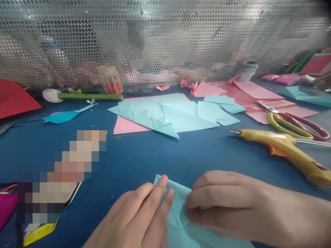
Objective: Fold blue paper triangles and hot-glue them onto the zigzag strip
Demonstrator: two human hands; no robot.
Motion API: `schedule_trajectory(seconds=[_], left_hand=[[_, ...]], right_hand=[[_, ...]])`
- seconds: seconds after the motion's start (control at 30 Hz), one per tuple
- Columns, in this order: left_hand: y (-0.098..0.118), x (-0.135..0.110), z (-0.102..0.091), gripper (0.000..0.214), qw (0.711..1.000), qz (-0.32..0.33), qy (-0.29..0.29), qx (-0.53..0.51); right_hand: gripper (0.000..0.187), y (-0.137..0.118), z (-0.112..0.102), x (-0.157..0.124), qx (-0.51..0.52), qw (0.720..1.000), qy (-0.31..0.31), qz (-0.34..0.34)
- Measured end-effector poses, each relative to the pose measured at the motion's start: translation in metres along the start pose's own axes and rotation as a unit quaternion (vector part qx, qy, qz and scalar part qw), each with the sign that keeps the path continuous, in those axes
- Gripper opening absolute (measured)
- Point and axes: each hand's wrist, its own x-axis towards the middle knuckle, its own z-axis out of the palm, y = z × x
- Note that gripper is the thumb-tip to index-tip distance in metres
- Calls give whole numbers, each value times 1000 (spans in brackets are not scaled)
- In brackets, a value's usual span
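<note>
A light blue sheet of paper (181,203), partly folded, lies on the blue table (134,158) at the near edge. My left hand (139,217) rests on its left part with fingers stretched flat, the fingertips pressing near the top corner. My right hand (232,203) lies over the right part, fingers curled and pinching a fold of the paper. Much of the sheet is hidden under both hands.
Farther back lie several light blue folded sheets (165,115) and pink sheets (256,94). A yellow glue gun (287,150) and red-and-yellow scissors (297,125) sit at the right. A green stick (90,97), a small jar (110,80) and a perforated metal screen (165,38) stand behind.
</note>
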Motion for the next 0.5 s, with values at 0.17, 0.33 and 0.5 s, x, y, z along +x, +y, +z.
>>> schedule_trajectory(seconds=[0.17,0.33,0.5], left_hand=[[1,3,0,37,999,-10,43,-3],[2,5,-2,40,999,-18,35,-1],[3,1,1,41,999,0,36,12]], right_hand=[[20,3,1,3,62,998,5,8],[24,7,-5,5,16,997,-43,-61],[20,6,-10,6,-10,996,-68,-56]])
